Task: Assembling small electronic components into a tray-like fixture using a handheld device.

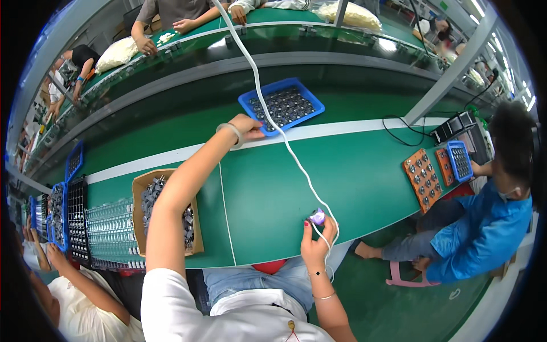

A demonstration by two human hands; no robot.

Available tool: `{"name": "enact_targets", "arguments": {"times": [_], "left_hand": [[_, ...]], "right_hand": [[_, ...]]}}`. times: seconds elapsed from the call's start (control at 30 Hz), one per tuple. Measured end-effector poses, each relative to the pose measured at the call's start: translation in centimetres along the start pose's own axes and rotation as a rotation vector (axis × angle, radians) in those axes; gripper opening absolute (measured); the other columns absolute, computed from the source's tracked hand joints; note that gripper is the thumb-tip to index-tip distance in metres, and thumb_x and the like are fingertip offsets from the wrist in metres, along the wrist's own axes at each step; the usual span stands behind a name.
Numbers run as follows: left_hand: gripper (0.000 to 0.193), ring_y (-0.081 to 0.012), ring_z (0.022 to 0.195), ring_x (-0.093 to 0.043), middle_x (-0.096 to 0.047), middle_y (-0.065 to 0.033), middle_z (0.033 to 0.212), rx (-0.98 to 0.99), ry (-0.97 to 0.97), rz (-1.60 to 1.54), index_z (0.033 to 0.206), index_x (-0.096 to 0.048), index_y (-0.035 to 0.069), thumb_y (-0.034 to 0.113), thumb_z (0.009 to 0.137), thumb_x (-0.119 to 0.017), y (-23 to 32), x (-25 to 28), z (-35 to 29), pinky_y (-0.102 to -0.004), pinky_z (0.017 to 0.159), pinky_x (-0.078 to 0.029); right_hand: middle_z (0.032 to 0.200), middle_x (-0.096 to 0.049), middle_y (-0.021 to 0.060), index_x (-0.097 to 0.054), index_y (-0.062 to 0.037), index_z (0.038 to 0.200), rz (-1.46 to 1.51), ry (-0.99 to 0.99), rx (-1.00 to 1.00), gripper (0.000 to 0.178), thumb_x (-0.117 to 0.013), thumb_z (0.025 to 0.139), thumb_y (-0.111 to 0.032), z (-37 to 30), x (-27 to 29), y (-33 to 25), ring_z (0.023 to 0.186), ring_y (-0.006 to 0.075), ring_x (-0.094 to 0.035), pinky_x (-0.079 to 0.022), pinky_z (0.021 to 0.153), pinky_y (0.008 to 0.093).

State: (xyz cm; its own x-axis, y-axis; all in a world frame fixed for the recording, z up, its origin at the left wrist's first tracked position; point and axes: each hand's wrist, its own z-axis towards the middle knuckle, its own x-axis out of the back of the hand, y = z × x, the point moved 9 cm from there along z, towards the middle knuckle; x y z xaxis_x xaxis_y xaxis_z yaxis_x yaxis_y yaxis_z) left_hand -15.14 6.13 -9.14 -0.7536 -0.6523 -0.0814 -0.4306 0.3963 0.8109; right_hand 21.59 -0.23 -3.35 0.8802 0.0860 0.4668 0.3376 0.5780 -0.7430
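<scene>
My left hand reaches across the green bench to the near left corner of a blue tray. Its fingers close on the tray's edge, partly hidden by the hand. Many small dark round parts fill that tray. In front of my body, my right hand pinches a small rounded piece, purple and white with a dark side, too small to name. A white cable hangs from above, passes over the tray and runs down by my right hand.
A cardboard box of grey parts stands left, beside clear plastic trays. At right, a person in blue sits near orange boards and a small blue tray. A metal post rises behind. Other people work across the line.
</scene>
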Motion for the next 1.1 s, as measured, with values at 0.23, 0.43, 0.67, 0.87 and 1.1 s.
{"name": "enact_targets", "arguments": {"times": [0.23, 0.43, 0.67, 0.87, 1.1], "left_hand": [[0.016, -0.0236, 0.084, -0.063, -0.059, -0.0125, 0.096, -0.059, -0.121, -0.149, 0.100, -0.054, -0.002, -0.001, 0.085, -0.056, -4.9, -1.4, -7.1, -0.0342, 0.078, -0.057], [0.011, -0.0256, 0.094, -0.061, -0.060, -0.0147, 0.098, 0.056, -0.194, -0.386, 0.098, -0.053, -0.006, 0.000, 0.089, -0.052, -12.0, -4.7, -13.6, -0.0339, 0.088, -0.053], [0.021, -0.0340, 0.105, -0.057, -0.056, -0.0227, 0.109, 0.333, -0.339, -0.394, 0.108, -0.048, -0.005, 0.011, 0.094, -0.044, -16.6, -8.9, -20.7, -0.0400, 0.094, -0.048], [0.023, -0.0228, 0.092, -0.063, -0.064, -0.0162, 0.096, -0.118, -0.656, 0.299, 0.109, -0.056, -0.001, 0.013, 0.092, -0.048, -5.9, -9.3, -20.4, -0.0326, 0.080, -0.052], [0.034, -0.0363, 0.092, -0.058, -0.061, -0.0218, 0.095, -1.083, 0.050, 1.160, 0.096, -0.063, -0.002, 0.029, 0.089, -0.050, 5.3, -4.9, -8.2, -0.0406, 0.084, -0.045]], "right_hand": [[0.103, -0.054, 0.0156, -0.051, 0.0016, 0.113, -0.002, 0.084, 0.063, 0.040, -0.067, 0.078, -0.009, 0.4, 0.2, -0.5, 0.091, 0.0274, -0.053, -0.043, 0.080, 0.0357], [0.111, -0.054, 0.0180, -0.046, 0.0015, 0.122, 0.178, 0.045, -0.089, 0.046, -0.064, 0.082, -0.011, 0.2, -0.6, 1.3, 0.100, 0.0309, -0.053, -0.043, 0.087, 0.0374], [0.105, -0.055, 0.0092, -0.045, 0.0017, 0.120, 0.559, 0.061, -0.269, 0.038, -0.060, 0.086, -0.007, -1.5, -0.6, 2.5, 0.089, 0.0150, -0.055, -0.045, 0.079, 0.0274], [0.108, -0.053, 0.0069, -0.042, -0.0008, 0.114, 1.059, -0.198, -0.614, 0.025, -0.052, 0.093, -0.010, -4.8, -3.5, 1.4, 0.105, 0.0124, -0.051, -0.041, 0.089, 0.0273], [0.095, -0.044, 0.0002, -0.042, -0.0030, 0.111, 1.131, -0.244, -0.554, 0.021, -0.050, 0.093, -0.009, -4.7, -7.3, -0.9, 0.087, 0.0069, -0.044, -0.039, 0.078, 0.0234]]}}
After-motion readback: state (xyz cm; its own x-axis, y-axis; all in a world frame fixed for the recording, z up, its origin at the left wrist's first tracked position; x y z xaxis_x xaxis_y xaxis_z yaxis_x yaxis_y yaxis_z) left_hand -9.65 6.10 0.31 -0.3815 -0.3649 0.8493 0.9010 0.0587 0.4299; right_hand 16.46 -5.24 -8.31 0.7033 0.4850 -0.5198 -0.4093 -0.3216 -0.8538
